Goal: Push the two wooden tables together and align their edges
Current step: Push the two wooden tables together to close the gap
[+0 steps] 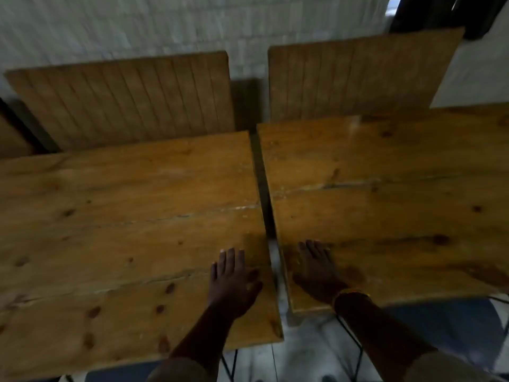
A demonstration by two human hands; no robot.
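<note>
Two wooden tables stand side by side with a narrow dark gap between them. The left table point(124, 230) reaches closer to me than the right table point(399, 202), so their near edges are offset. The gap widens a little toward me. My left hand point(234, 282) lies flat, palm down, on the left table near its right edge. My right hand point(316, 271), with a yellow band at the wrist, lies flat on the right table near its left edge. Neither hand grips anything.
Two slatted wooden bench backs point(132, 100) point(355, 78) stand behind the tables against a pale brick wall point(165, 23). Thin black metal legs point(355, 343) show below the near edges over a pale floor. A dark post point(429, 12) rises at the top right.
</note>
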